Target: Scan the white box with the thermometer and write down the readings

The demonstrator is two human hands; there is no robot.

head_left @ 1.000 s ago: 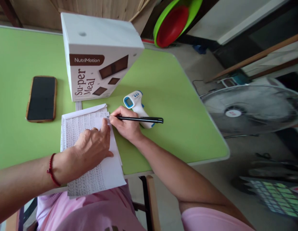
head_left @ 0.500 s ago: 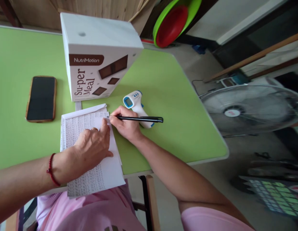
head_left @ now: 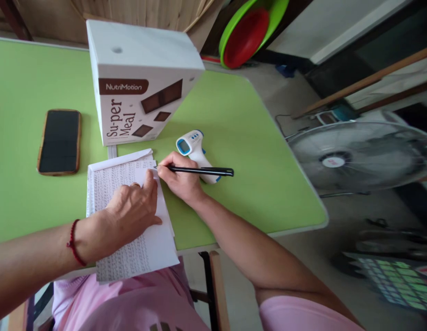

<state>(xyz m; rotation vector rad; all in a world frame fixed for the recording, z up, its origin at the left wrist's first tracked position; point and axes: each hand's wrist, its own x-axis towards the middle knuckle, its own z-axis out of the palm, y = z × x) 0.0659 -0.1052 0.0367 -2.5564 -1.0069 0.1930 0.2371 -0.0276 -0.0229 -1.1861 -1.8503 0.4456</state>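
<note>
— Pen [head_left: 199, 171] sits pinched in the right hand [head_left: 180, 181]; its long axis runs left to right, tip at the top right corner of the paper [head_left: 130, 257].
— And the left hand [head_left: 130, 212]?
— Flat on the paper, fingers [head_left: 151, 180] pressing near the tip, gripping nothing, I think. Paper lies on the tabletop [head_left: 241, 151].

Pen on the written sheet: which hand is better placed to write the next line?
Right. The right hand already grips the pen, tip at the paper; the left hand lies flat on it.
</note>
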